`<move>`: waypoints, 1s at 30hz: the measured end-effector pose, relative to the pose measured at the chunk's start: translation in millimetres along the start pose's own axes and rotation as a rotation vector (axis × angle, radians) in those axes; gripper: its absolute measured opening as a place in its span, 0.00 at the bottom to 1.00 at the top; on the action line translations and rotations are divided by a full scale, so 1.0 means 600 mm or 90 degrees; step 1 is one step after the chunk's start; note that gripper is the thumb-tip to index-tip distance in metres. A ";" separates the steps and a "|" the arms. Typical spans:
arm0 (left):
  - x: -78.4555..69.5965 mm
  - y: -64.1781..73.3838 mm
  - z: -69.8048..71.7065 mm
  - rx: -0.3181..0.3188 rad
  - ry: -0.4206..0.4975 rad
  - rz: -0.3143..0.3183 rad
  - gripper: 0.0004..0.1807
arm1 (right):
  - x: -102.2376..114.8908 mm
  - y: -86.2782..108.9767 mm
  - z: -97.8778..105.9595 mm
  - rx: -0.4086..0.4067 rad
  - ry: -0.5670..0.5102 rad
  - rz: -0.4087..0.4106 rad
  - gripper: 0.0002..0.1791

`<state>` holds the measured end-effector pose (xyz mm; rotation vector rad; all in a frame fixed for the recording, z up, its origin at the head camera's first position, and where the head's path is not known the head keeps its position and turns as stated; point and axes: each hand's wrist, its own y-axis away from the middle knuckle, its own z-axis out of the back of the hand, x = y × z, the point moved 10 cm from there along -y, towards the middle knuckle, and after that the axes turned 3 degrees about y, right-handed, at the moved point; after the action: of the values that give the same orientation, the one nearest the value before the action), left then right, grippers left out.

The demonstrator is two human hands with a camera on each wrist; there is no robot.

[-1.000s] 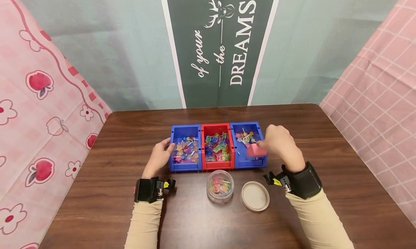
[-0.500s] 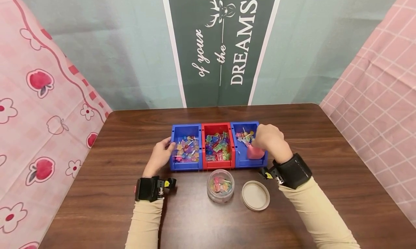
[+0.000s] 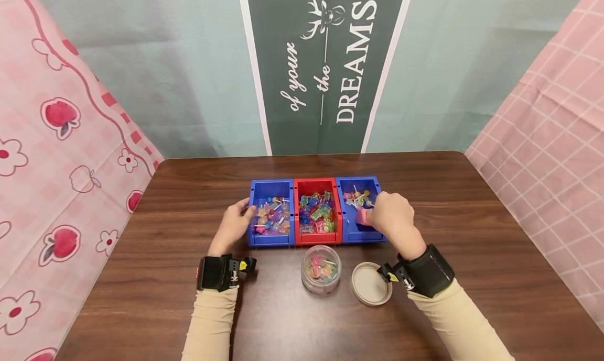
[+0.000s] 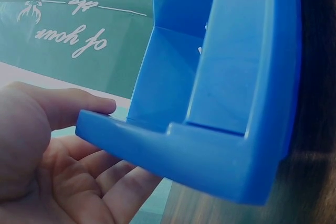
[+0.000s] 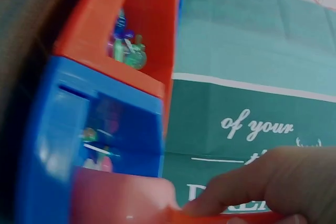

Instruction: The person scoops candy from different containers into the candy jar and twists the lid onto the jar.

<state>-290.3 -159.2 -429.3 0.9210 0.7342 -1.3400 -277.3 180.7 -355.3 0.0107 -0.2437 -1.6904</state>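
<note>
My left hand point(image 3: 234, 226) grips the side wall of the left blue bin point(image 3: 271, 240); in the left wrist view the thumb lies at the rim and the other fingers are outside, partly hidden behind the wall point(image 4: 123, 140). Over the right blue bin point(image 3: 362, 236), my right hand point(image 3: 394, 214) holds a pink scoop point(image 3: 362, 217) by its handle. The scoop's head point(image 5: 123, 198) is down inside that bin, in front of small lollipops and candy-like pieces point(image 3: 357, 197). What the scoop contains is hidden.
Between the blue bins stands a red bin point(image 3: 318, 239) with colourful wrapped pieces. A clear round jar point(image 3: 321, 286) holding several small pieces stands in front, without its lid. A round pale lid point(image 3: 370, 283) lies to its right on the wooden table point(image 3: 292, 329).
My right hand first moved left with the scoop over the right bin, then turned, and less of the scoop shows now. The left hand has kept its hold on the left bin.
</note>
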 end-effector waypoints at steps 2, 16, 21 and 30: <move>0.000 0.000 0.000 0.001 0.000 0.002 0.26 | -0.002 0.004 -0.002 -0.024 -0.011 0.000 0.28; -0.017 0.007 0.009 -0.026 -0.010 -0.073 0.25 | -0.011 0.013 -0.014 -0.076 -0.039 0.006 0.19; -0.010 0.003 0.004 -0.007 -0.017 -0.040 0.25 | -0.016 0.007 -0.035 -0.068 -0.047 0.008 0.15; -0.009 0.001 0.003 -0.001 -0.025 -0.026 0.25 | -0.020 -0.010 -0.062 -0.079 -0.064 0.016 0.17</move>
<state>-290.5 -158.2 -423.5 0.8799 0.7265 -1.3903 -275.9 187.4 -394.3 -0.1693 -0.2125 -1.6811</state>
